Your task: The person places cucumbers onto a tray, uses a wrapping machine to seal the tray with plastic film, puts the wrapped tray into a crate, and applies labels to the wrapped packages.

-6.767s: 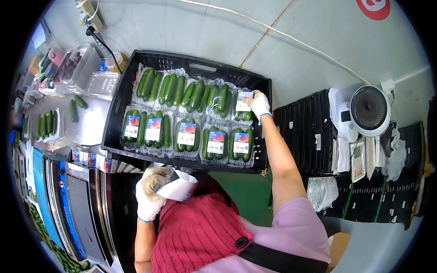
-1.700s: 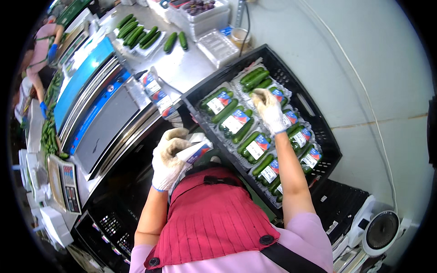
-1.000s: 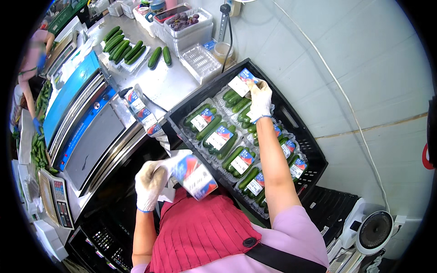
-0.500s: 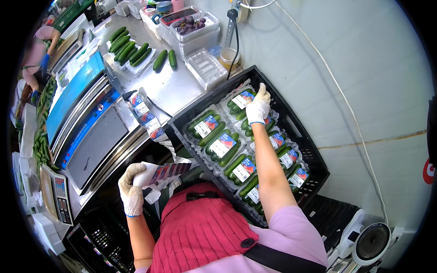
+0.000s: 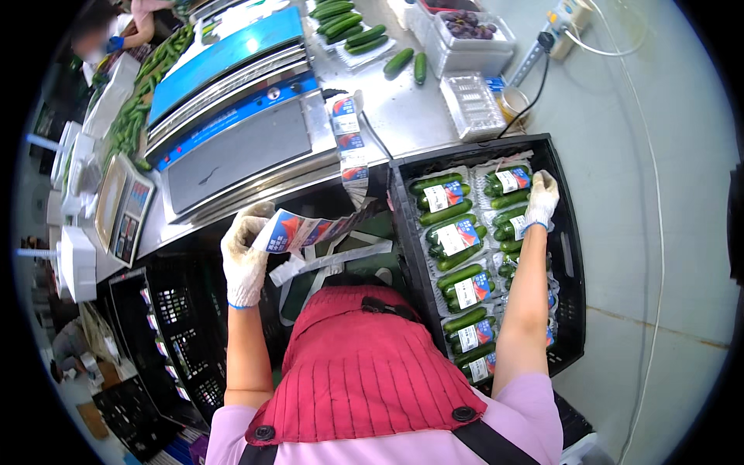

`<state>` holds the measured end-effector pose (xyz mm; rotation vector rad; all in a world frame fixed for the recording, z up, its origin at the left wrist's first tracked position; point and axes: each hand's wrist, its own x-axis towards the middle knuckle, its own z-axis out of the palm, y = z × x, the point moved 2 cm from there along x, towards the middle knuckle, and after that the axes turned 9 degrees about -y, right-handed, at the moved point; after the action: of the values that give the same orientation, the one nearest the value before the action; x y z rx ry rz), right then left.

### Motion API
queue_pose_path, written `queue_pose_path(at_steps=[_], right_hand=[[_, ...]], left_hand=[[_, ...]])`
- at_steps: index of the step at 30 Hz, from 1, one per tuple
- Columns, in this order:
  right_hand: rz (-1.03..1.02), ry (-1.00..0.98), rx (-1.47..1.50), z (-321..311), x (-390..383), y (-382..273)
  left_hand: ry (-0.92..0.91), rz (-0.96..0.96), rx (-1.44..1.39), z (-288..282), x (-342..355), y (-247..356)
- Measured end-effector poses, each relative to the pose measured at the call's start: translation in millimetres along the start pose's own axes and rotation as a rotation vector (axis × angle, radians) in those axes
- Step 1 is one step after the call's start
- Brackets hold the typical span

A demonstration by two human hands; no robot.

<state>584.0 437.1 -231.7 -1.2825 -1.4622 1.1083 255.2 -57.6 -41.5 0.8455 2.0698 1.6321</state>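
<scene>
My left hand (image 5: 246, 256), in a white knit glove, pinches the end of a strip of printed labels (image 5: 288, 232) with blue and red designs. The strip runs across toward the bench edge. At the far right of a black plastic crate (image 5: 577, 271), my gloved right hand (image 5: 542, 200) has its fingers curled at the edge of a wrapped pack of cucumbers (image 5: 508, 180). What lies within those fingers is hidden. Several more wrapped, labelled cucumber packs (image 5: 457, 236) fill the crate in two columns, some partly under my right forearm.
A wrapping machine (image 5: 240, 147) stands on the steel bench, with a scale (image 5: 128, 209) to its left. Loose cucumbers (image 5: 399, 62), clear trays (image 5: 473, 105) and a tub of grapes (image 5: 469, 27) sit farther back. Black crates (image 5: 167, 333) stand lower left. Another person works at the far left.
My view has turned, so the crate sits more upright in it. My right hand has shifted to the right edge of the far pack. The label strip in my left hand now shows its printed face.
</scene>
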Motion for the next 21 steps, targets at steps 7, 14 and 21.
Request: queue_pose_path(at_steps=[7,14,21], right_hand=[[-0.305,-0.945,0.026,143.7,-200.4,-211.4],[-0.194,-1.372,0.156,225.8,-313.4,-255.3],[0.039,-1.491,0.170,299.4,-375.2,-272.9]], left_hand=[[0.002,-0.182,-0.154,2.9,-11.3,-7.7],[-0.227,-0.137,-0.253,-17.4,1.1,-28.1],[-0.254,-0.221,-0.273,-101.5,2.5,-49.1]])
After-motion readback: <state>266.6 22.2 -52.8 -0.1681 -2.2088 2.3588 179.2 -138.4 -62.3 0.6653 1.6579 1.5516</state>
